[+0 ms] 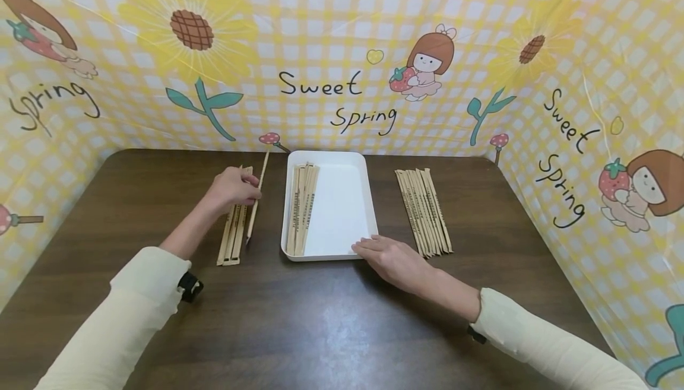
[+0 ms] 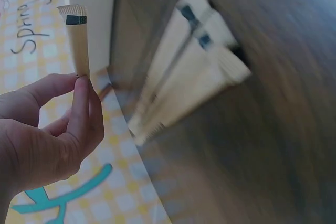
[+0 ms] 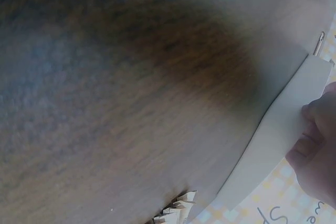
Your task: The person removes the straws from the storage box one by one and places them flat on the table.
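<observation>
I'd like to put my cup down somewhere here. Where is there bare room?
Free: the wide table front between both sleeves, and the tray right half. Crowded: left of the tray, where the left hand holds a wrapped stick; the stick row on the right.

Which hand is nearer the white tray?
Right. The right hand rests against the tray's near right corner; the left hand is off to the tray's left, pinching a wrapped chopstick.

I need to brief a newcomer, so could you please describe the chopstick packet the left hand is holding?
Start at the white tray mid-table and look just left of it. There the left hand pinches one paper-wrapped chopstick packet, lifted at an angle, unlike the flat packets beside it.
</observation>
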`<state>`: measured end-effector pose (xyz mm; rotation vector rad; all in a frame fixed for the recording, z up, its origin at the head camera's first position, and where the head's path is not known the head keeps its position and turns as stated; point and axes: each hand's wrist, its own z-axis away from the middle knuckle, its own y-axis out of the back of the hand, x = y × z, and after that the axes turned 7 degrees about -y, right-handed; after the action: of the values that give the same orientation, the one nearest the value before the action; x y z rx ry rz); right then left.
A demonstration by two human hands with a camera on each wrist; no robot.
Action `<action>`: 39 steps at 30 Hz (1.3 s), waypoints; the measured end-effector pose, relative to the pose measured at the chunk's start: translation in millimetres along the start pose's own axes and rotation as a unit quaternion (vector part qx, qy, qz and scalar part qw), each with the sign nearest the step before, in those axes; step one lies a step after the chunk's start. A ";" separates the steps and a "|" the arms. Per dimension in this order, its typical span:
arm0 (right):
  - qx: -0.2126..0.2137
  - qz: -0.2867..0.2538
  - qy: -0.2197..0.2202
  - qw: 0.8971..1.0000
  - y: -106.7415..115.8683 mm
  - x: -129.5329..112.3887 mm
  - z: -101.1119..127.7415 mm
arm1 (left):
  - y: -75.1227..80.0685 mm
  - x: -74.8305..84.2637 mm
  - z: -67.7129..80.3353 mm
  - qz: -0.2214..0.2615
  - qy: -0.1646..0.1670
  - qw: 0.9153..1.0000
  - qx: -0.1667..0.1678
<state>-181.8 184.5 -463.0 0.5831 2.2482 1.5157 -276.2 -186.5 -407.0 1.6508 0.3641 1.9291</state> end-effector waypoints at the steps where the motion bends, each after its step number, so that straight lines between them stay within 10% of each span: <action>1: 0.000 0.000 0.000 1.000 -0.1 0.0 0.1 | 2.8 -3.2 1.1 -0.001 0.003 1.000 -0.004; 23: -0.008 0.004 -0.005 1.000 -0.8 -1.0 1.0 | 28.3 -53.0 17.9 0.021 0.027 0.999 0.005; 39: -0.005 0.010 -0.009 1.000 -0.2 -0.8 0.0 | 24.6 -53.9 17.7 0.013 0.026 1.000 0.000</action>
<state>-181.2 184.0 -463.1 0.6171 2.2263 1.5236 -260.9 -240.2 -433.8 1.6151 0.3663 1.9940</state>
